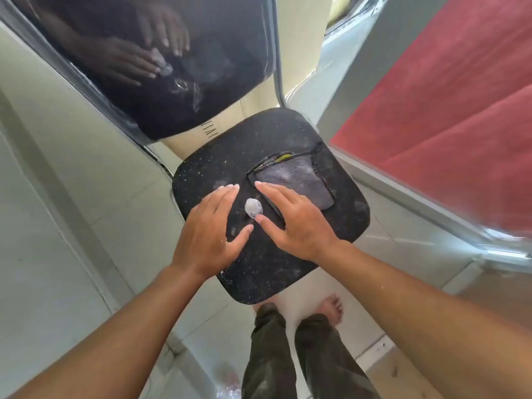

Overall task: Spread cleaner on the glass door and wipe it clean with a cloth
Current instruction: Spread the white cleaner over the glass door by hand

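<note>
Hands over a black chair seat [259, 263], both with fingers spread fairly straight and holding nothing: left hand [211, 234] to one side, right hand [296, 223] to the other, its fingers lying partly over a grey cloth [299, 182] that sits on the seat. Between the hands we see a small pale blob [253, 208], which we judge to be cleaner or foam; whether the right thumb touches it we cannot tell. The glass door [184, 82] stands just beyond the chair, dark and reflective, showing both hands mirrored and a few whitish smears low on the pane. We judge the cleaner on the glass only partly spread and not yet wiped. Risks as we read them: the blob stays on the seat and never reaches the door; wet palms slip when picking up the cloth; smears dry into streaks if wiping lags. The cloth may lift the specks dotting the seat and drag them across the pane. Bare feet [331, 308] on pale tile [57, 254] near a wet-looking patch suggest a slip hazard.
</note>
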Tool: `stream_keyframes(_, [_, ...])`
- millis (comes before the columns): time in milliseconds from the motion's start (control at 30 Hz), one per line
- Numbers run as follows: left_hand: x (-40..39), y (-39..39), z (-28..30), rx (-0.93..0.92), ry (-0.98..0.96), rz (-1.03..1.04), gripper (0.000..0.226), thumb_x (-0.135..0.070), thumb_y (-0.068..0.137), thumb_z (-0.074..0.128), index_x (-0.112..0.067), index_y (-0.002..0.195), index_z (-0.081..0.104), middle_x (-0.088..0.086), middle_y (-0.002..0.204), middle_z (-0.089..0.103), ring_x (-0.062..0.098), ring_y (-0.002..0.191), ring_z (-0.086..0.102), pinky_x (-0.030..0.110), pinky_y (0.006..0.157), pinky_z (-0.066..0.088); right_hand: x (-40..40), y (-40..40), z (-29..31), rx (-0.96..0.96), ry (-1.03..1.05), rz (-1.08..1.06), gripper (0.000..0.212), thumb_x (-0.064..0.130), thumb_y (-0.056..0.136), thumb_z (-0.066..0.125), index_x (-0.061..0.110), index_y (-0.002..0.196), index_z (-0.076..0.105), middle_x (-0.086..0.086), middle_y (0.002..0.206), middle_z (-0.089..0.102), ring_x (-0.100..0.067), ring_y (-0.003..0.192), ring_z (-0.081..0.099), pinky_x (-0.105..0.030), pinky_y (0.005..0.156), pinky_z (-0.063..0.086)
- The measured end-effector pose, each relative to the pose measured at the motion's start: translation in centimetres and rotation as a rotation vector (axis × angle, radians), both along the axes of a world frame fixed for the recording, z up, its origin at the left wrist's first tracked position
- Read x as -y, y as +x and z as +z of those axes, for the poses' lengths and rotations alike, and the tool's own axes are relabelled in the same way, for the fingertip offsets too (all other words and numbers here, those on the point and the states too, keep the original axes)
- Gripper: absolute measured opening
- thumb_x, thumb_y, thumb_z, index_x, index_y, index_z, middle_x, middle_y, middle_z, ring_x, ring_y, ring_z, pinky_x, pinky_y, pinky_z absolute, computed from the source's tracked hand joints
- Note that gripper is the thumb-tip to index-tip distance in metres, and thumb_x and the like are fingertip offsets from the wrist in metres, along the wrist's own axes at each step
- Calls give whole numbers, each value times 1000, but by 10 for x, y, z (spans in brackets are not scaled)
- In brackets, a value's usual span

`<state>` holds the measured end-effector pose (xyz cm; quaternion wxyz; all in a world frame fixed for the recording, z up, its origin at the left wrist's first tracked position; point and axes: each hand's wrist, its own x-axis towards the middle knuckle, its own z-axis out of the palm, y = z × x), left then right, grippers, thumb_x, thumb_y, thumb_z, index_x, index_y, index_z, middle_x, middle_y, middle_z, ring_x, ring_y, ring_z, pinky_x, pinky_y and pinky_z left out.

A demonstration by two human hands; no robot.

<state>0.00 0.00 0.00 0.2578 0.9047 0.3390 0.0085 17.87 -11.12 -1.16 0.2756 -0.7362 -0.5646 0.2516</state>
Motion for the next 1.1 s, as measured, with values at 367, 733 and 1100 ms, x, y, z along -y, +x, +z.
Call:
stream_keyframes(367, [-3, 4, -89, -116, -42, -101, 76, -56, 95, 39, -10, 156, 41, 10, 169, 30, 28, 158, 22, 55, 124, 27, -7, -14, -63, -125, 28, -87, 44, 27, 96, 71, 19, 137, 58, 8, 134, 65, -13, 122, 60, -39, 101, 51])
stream_keyframes(733, [-6, 17, -79, -72, -142, 5, 56, -34, 105, 55, -16, 156, 44, 5, 166, 36, 21, 155, 30, 48, 125, 28, -18, -13, -45, -717, -23, -435, 24, 19, 102, 59, 16, 126, 60, 7, 105, 71, -8, 99, 70, -31, 92, 55])
stream_keyframes(1100, [-12, 141, 71, 618, -789, 584, 13, -23, 100, 68, -21, 96, 79, 1, 92, 80, 20, 95, 76, 33, 86, 62, -18, 32, 60, -891, 129, -584, 25, 26, 90, 38, 21, 106, 57, -17, 76, 61, -31, 49, 49, -32, 43, 38])
